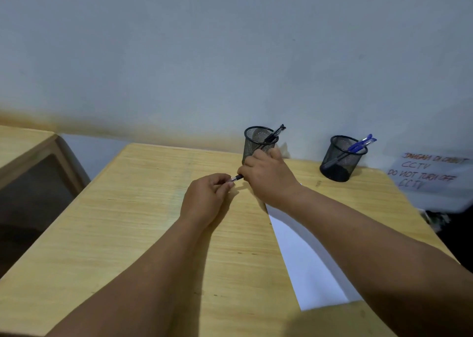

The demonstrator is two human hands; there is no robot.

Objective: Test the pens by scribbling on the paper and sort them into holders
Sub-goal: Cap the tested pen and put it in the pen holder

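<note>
From the head camera, both forearms reach forward over a pale wooden bench [143,208]. The left hand [204,198] and the right hand [266,175] meet near the middle of the bench, each pinching one end of the same pen [236,178] — a short stretch of its dark barrel and clear section shows between the fingertips, lying roughly level just above the wood. The left hand's fingers are curled together on the pen's near end; the right hand's are closed over the far end, hiding the rest of it.

Just behind the right hand stands a black mesh holder [258,142], partly covered by the knuckles, with black pens [276,131] leaning against its right rim. Well to the right, near the wall, a second black mesh holder [341,157] carries blue pens [362,143] — these also tilt to the right.

A white sheet of paper [307,260] lies flat on the bench under the right forearm, running from the wrist toward the near edge. No scribbles can be made out on the part that shows. At the far right a white handwritten sign [432,175] reads in part "DO NOT TURN OFF CCTV". A second wooden table [23,142] stands apart at the left.
</note>
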